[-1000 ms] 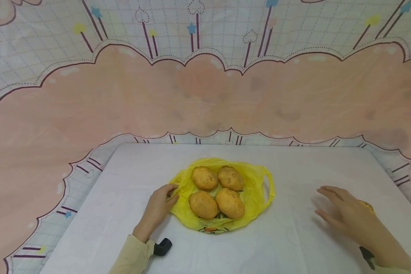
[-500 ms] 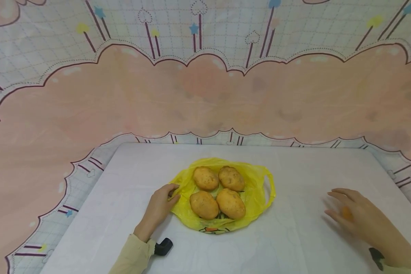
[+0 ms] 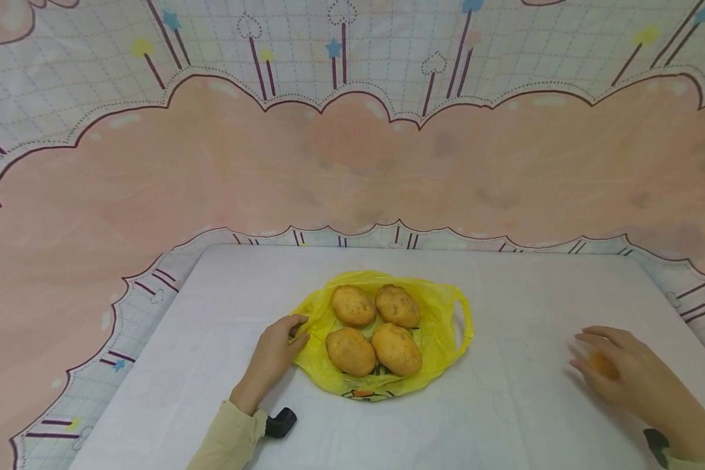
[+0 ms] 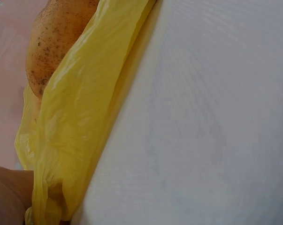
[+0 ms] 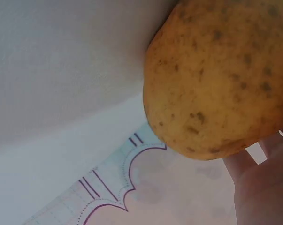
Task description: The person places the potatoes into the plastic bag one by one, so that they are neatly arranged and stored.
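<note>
My left hand (image 3: pixel 274 352) pinches the left edge of a yellow plastic bag (image 3: pixel 440 339) lying spread on the table. Several potatoes (image 3: pixel 396 350) rest on the bag; one potato (image 4: pixel 54 44) rises behind the yellow plastic in the left wrist view. At the right, my right hand (image 3: pixel 628 369) reaches over another potato (image 3: pixel 602 365), thumb and fingers apart on either side. That loose potato (image 5: pixel 216 89) fills much of the right wrist view, with fingers (image 5: pixel 240 164) partly hidden behind it. I cannot see the thumb there.
A white cloth covers the table (image 3: pixel 505 418). Behind it hangs a patterned backdrop (image 3: pixel 352 170) with a wavy border. A bag handle loop (image 3: pixel 463 323) sticks out to the right. Both wrists carry black straps or mounts.
My right hand has moved right, so the potato, earlier partly behind it, now shows between thumb and fingers. The left hand and the bag stay in place.
</note>
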Available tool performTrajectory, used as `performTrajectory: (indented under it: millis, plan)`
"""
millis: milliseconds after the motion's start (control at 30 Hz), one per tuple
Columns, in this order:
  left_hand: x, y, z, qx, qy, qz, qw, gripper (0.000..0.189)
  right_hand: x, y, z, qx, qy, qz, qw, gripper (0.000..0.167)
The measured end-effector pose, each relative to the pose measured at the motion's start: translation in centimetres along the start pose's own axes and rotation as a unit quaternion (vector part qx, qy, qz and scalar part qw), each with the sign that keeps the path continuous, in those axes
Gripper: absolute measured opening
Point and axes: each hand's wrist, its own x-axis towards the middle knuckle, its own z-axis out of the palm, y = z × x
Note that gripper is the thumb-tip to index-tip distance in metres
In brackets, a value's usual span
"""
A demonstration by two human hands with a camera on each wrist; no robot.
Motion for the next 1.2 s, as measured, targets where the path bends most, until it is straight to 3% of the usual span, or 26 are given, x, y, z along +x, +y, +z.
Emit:
performTrajectory:
  millis: [133,267,433,667,867,933,1200]
  plan:
    - [0.01,-0.07,0.05,0.001,0.001,-0.001,1.0,0.033,-0.34,0.22,-0.18,-0.001,-0.008,0.016,0.9998,0.043]
    - [0.02,-0.06,0.06,0.001,0.001,-0.001,1.0,0.033,-0.54,0.28,-0.37,-0.002,-0.051,0.064,0.9967,0.043]
    - [0.06,-0.01,0.07,0.004,0.0,0.0,1.0,0.033,-0.65,0.42,-0.45,-0.012,-0.116,0.119,0.986,0.047]
    - [0.04,0.06,0.05,0.004,0.005,-0.003,1.0,0.032,-0.59,0.68,-0.5,-0.015,-0.152,0.152,0.9766,0.045]
    - [0.0,0.05,0.06,0.004,0.002,0.0,1.0,0.033,-0.06,0.73,-0.83,-0.01,-0.203,0.193,0.9599,0.051]
    - [-0.02,0.07,0.03,0.005,0.001,0.0,1.0,0.033,-0.05,0.64,-0.87,-0.008,-0.207,0.196,0.9585,0.052]
    - [-0.01,0.06,0.07,0.013,0.002,-0.001,0.9999,0.033,-0.46,0.31,-0.75,0.009,-0.144,0.164,0.9759,0.038]
